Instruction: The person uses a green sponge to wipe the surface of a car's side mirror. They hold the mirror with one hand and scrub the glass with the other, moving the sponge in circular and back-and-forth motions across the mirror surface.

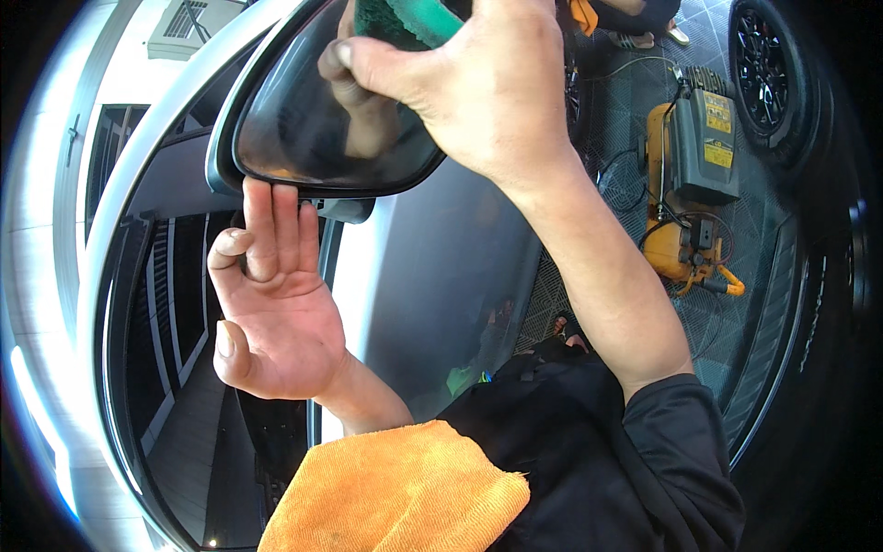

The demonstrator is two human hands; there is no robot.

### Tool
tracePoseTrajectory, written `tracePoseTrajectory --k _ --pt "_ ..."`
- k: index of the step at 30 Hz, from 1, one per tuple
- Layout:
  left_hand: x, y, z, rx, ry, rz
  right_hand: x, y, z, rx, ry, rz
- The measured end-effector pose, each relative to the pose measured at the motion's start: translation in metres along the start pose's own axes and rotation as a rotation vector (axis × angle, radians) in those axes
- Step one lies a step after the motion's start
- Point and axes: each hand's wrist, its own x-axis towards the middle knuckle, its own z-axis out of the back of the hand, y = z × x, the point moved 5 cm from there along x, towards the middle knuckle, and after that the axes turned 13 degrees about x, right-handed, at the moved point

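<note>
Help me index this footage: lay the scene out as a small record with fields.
Right hand: gripping a green sponge at the upper part of the side mirror
Left hand: open, palm toward the camera, fingers reaching the mirror's lower edge
Cloth: orange cloth at the bottom of the picture, beside the black shirt
Equipment: yellow and grey machine, to the right of the right forearm
Background: vehicle wheel at upper right; another person's shoes near the top

Black shirt [552, 460] — short, loose sleeve [685, 460] — bare right forearm [612, 267]
</note>
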Motion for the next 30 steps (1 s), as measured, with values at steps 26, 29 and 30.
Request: tracePoseTrajectory --k 26,29,30 --pt "0.001 -0.001 0.000 -0.012 0.002 0.028 -0.017 -0.026 0.005 0.046 0.085 0.157" --pt "0.000 -0.002 0.000 -0.008 0.010 0.025 -0.036 -0.024 0.003 0.047 0.161 0.298" --pt "0.000 -0.002 0.000 -0.010 0.021 0.025 -0.042 -0.021 0.003 0.063 0.149 0.386"
